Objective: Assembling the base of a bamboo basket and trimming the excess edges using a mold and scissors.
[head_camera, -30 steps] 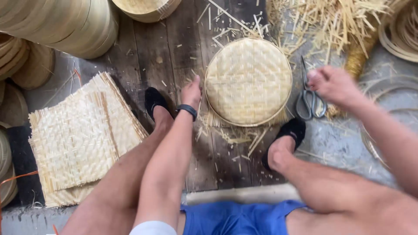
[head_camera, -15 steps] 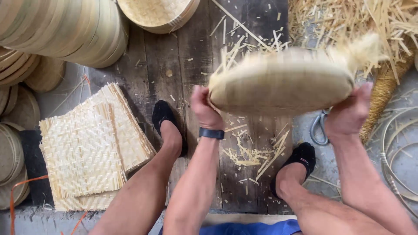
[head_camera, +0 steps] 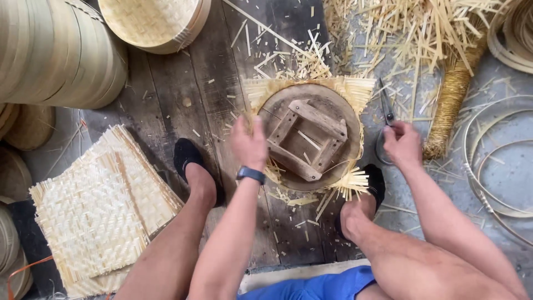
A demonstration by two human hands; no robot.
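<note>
Round wooden mould with crossed slats (head_camera: 308, 136) on woven bamboo mat (head_camera: 355, 89), left hand (head_camera: 250, 143) at its left rim, grip loosely curled, right hand (head_camera: 402, 145) just right, grip closed on metal scissors (head_camera: 385, 114)

Left hand (head_camera: 250, 143) reaches toward twelve o'clock, fingers curled loosely — right hand (head_camera: 402, 145) at two o'clock, fingers closed.
</note>
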